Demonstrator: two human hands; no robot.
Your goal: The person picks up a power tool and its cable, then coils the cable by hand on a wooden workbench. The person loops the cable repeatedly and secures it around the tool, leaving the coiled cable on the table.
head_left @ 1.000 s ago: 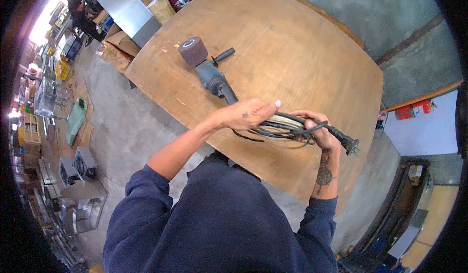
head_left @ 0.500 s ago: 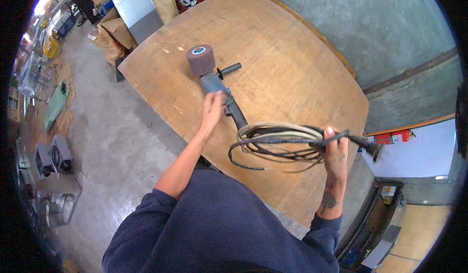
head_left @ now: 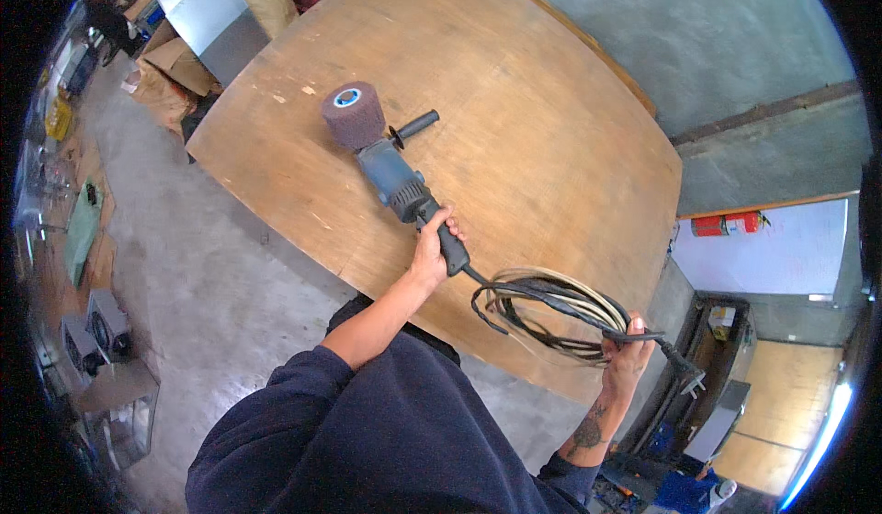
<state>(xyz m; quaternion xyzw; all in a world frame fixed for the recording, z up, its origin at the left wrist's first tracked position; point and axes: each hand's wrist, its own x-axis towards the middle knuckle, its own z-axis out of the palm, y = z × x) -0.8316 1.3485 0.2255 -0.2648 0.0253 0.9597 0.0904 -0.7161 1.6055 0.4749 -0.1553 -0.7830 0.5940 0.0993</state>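
A blue and black power sander [head_left: 390, 176] with a brown abrasive drum [head_left: 355, 114] is over the wooden table, its drum toward the far left. My left hand [head_left: 432, 248] is closed around its black rear handle. A black side handle [head_left: 418, 126] sticks out to the right near the drum. From the rear end runs the power cord, gathered into a loose coil of black and beige loops [head_left: 551, 298]. My right hand [head_left: 629, 347] grips the coil at its right end. The plug [head_left: 689, 376] hangs out past that hand, its prongs showing.
The wooden table [head_left: 533, 146] fills the middle, with a grey wall behind it. Cardboard boxes [head_left: 179, 64] and a metal sheet piece [head_left: 202, 18] stand off its far left corner. A red fire extinguisher [head_left: 726, 225] is at the right. Metal housings [head_left: 108, 321] stand on the floor at left.
My left hand has moved from beside the sander's body back to its rear handle and closed around it. The right hand has come lower and nearer with the coiled cord.
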